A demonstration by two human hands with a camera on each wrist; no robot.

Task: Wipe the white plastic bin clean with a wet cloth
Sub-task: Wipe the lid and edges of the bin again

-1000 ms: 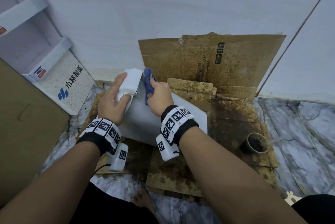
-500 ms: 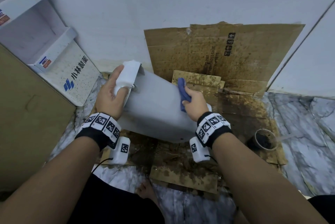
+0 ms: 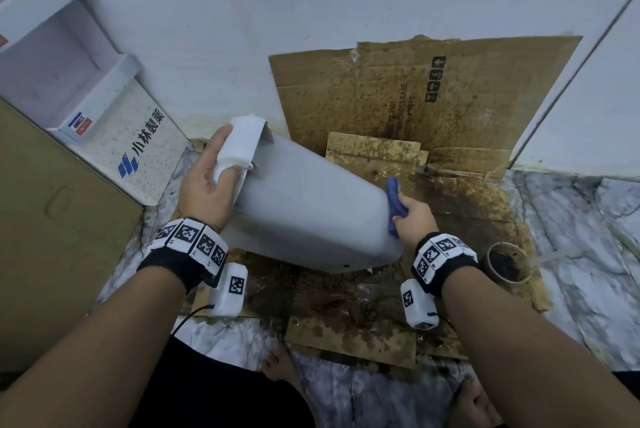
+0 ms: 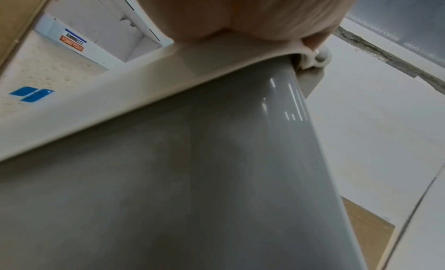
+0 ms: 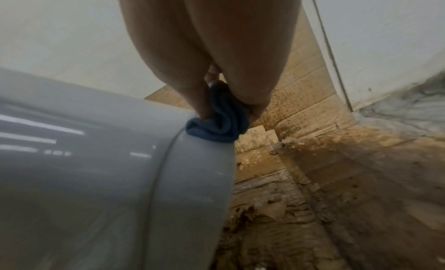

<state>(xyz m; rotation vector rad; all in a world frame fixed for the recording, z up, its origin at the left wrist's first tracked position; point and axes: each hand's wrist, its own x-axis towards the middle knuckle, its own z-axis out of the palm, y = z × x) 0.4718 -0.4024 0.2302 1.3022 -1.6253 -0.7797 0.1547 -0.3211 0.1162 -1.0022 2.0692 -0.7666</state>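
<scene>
**Bin on its side, cloth at the base end**

I have the white plastic bin (image 3: 304, 209) tipped over at the centre of the head view, its top end pointing to the upper left, its base end to the lower right, over stained cardboard (image 3: 349, 327) spread on the marble floor (image 3: 588, 254). My left hand (image 3: 211, 182) grips the bin's white lid (image 3: 242, 143) at the upper left, fingers curled round its edge. My right hand (image 3: 414, 216) clutches a bunched blue cloth (image 3: 394, 206) and presses it against the rounded edge at the base end, right of centre. A small round cup (image 3: 509, 263) with dark contents sits at the right. A white printed box (image 3: 138, 147) leans at the left.
</scene>
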